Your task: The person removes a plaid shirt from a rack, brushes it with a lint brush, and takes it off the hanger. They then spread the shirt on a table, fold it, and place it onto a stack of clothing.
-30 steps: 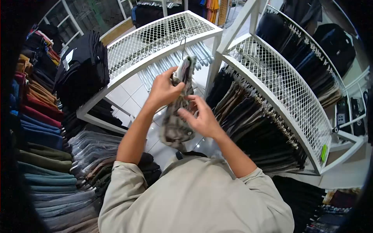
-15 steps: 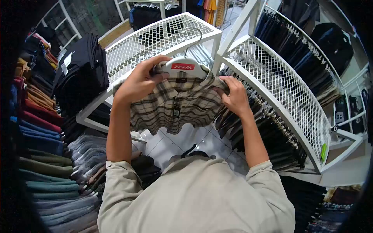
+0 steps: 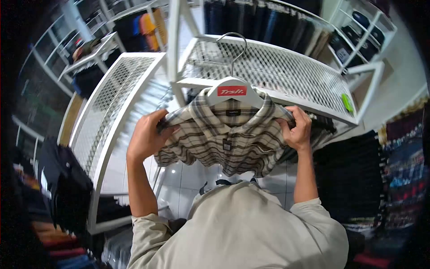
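Observation:
A cream and dark plaid shirt hangs on a white hanger in front of my chest, its collar facing up and a small dark tag at the front. The hanger has a red label and a metal hook that is not hung on any rail. My left hand pinches the shirt's shoulder at the left, thumb in front. At the opposite shoulder, my right hand grips the cloth between thumb and fingers.
White mesh-topped racks stand ahead and to the left, with clothes hanging beneath. Folded black garments lie at the left. Dark clothes hang at the right. Tiled floor shows below the shirt.
My view and body have turned to the right. My left hand has moved from beside the hanger's neck out to the shirt's shoulder, and the collar now shows spread and straighter.

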{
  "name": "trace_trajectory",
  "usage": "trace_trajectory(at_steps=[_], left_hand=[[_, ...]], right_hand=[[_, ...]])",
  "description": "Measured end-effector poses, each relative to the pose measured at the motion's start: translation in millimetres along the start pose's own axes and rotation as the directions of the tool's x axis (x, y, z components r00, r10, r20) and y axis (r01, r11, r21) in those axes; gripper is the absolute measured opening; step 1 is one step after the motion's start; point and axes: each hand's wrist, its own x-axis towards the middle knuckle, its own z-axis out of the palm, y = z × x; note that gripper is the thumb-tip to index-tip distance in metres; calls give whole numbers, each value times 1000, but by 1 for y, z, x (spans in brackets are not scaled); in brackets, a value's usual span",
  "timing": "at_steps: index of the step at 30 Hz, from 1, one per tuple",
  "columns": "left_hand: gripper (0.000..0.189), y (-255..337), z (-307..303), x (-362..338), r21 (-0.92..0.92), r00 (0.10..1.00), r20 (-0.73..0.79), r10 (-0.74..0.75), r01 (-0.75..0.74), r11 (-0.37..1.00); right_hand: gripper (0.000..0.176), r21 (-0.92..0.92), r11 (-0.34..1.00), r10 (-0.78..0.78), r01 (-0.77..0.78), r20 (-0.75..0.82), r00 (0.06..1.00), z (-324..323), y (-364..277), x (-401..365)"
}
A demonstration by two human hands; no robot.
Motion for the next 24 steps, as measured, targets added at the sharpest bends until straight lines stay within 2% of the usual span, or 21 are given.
trace_trajectory(at_steps=[1,2,4,6,8,10,12,13,14,16,18,20,22,23,24], left_hand=[[26,-6,8,3,-12,998,-7,-61,60,998],[23,-12,24,11,-73,999,-22,35,-36,997],[24,-3,50,24,-120,986,-102,135,-147,982],[33,17,64,41,-51,953,-141,269,-278,959],[38,28,73,57,30,894,-194,404,-407,913],[45,38,79,77,53,872,-183,454,-453,890],[50,52,78,99,194,767,-255,589,-557,808],[56,58,75,111,212,761,-237,604,-566,796],[58,59,76,126,214,725,-271,633,-596,774],[56,68,66,153,187,718,-289,633,-606,773],[49,79,48,185,109,736,-301,606,-605,789],[50,91,21,227,133,722,-269,638,-628,767],[53,118,-17,270,179,881,-89,466,-446,877],[53,126,-31,311,221,868,-71,492,-467,856],[52,131,-44,355,261,855,-49,517,-489,832]], right_hand=[[32,-58,998,9,-9,-11,1000,-11,-3,-7],[32,-107,994,17,-20,-24,1000,-24,1,-13],[31,-159,984,69,-75,-40,997,-46,5,-25],[31,-258,955,132,-147,-75,988,-68,14,-34],[30,-266,948,143,-176,-138,980,-86,10,-34],[31,-302,931,156,-207,-186,970,-107,11,-30],[32,-343,916,136,-207,-219,966,-123,12,-17],[31,-356,913,128,-202,-221,967,-130,15,-9],[31,-366,910,119,-195,-220,968,-136,19,0],[30,-398,907,54,-139,-218,975,-147,26,26],[32,-453,874,124,-174,-138,983,-159,26,64],[37,-506,847,152,-162,-62,986,-172,41,110],[41,-487,844,303,-227,82,949,-193,60,167],[43,-555,821,237,-136,113,965,-197,84,202],[44,-494,866,235,-75,271,933,-207,123,247]])
